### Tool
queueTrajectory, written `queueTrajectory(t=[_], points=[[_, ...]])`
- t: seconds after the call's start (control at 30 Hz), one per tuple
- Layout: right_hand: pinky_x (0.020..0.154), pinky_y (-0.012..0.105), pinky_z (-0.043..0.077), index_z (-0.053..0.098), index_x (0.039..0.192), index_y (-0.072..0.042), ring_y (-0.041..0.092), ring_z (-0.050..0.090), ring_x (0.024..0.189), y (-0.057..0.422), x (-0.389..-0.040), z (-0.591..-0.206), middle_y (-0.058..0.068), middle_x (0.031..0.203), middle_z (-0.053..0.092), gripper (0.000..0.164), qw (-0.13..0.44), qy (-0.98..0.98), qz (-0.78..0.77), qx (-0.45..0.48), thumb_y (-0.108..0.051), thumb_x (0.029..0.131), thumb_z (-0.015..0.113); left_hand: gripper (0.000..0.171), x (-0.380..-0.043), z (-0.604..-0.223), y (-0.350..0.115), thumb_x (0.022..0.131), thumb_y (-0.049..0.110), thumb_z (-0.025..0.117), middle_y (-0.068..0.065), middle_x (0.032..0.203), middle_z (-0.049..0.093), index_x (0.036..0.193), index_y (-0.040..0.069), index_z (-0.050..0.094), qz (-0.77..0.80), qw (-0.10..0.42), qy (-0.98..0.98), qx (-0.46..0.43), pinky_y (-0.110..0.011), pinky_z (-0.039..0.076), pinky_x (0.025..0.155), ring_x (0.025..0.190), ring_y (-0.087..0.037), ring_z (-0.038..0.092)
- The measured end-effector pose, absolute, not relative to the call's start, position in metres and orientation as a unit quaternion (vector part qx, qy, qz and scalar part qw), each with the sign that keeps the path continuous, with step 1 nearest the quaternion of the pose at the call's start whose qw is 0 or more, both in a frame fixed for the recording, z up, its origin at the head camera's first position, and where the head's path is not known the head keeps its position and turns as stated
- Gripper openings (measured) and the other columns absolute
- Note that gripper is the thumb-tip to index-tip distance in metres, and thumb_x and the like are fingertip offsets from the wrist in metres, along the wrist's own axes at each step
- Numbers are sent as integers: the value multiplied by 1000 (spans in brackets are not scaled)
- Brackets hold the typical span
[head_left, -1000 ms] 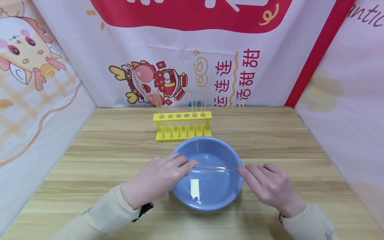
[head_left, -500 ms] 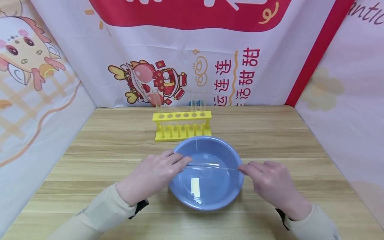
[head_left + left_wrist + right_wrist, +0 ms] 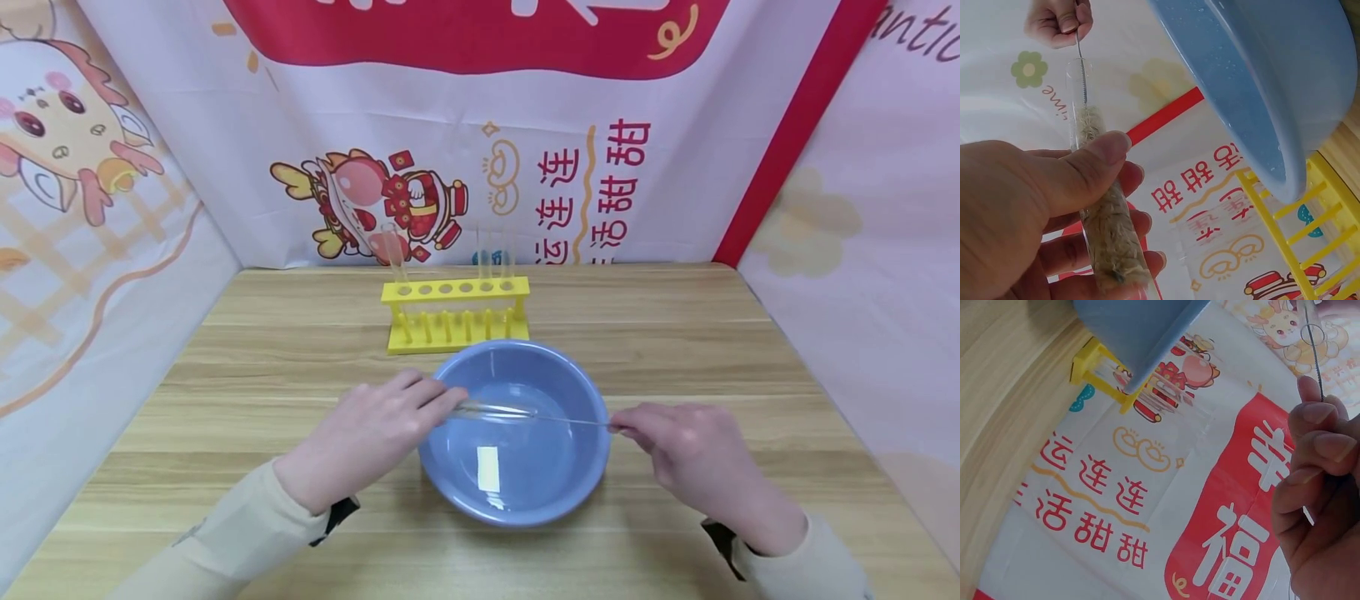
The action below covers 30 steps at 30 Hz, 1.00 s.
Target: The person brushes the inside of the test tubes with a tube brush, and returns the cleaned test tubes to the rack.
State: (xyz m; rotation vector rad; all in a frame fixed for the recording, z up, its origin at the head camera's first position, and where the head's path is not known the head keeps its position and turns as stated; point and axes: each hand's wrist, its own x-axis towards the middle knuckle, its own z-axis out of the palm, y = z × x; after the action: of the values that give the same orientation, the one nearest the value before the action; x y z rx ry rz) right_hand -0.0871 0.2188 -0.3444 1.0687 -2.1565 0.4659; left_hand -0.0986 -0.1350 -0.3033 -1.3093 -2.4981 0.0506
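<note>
Over the blue basin (image 3: 517,522), my left hand (image 3: 367,437) grips a clear glass test tube (image 3: 498,411), held nearly level. In the left wrist view, its thumb and fingers wrap the tube, and the pale bristles of a test tube brush (image 3: 1110,231) fill much of the inside. The brush's thin twisted wire (image 3: 1314,356) comes out of the tube's mouth. At the basin's right rim, my right hand (image 3: 701,458) pinches the end of that wire with curled fingers. Inside the basin is a glossy surface that looks like water, with droplets on the wall.
A yellow test tube rack (image 3: 456,292) stands right behind the basin. Several upright pegs line its base, and a glass tube (image 3: 394,254) leans in its left end, with more tubes at its right end. Printed cloth (image 3: 337,108) encloses the wooden table (image 3: 637,333).
The hands have drawn apart, the left hand moving left with the test tube and the right hand moving right. More of the brush's wire shows between them. Basin and rack stay put.
</note>
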Motion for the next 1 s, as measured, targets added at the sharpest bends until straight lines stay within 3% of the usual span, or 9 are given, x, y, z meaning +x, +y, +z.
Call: queueTrajectory(t=[0.23,0.8,1.0], points=[[48,23,52,74,89,-13,10,69,63,225,-87,-343,-5,79,73,45,322,-827,196,418,-35,108,39,58,-97,-302,-140,77,11,86,-6,116,68,131,12,65,21,158,-876,-456,-32,60,66,101,-23,64],[53,14,47,72,91,-13,-1,61,62,242,-83,-341,-8,79,71,38,277,-820,247,435,-33,106,44,51,-98,-303,-151,80,5,83,-6,110,68,128,10,66,13,203,-863,-462,-28,57,56,97,-23,63],[55,10,44,72,92,-11,-7,52,61,246,-81,-340,-9,78,68,36,247,-819,277,438,-31,106,45,52,-97,-303,-154,79,7,84,-6,110,69,128,9,67,17,211,-862,-460,-26,56,53,98,-23,63]])
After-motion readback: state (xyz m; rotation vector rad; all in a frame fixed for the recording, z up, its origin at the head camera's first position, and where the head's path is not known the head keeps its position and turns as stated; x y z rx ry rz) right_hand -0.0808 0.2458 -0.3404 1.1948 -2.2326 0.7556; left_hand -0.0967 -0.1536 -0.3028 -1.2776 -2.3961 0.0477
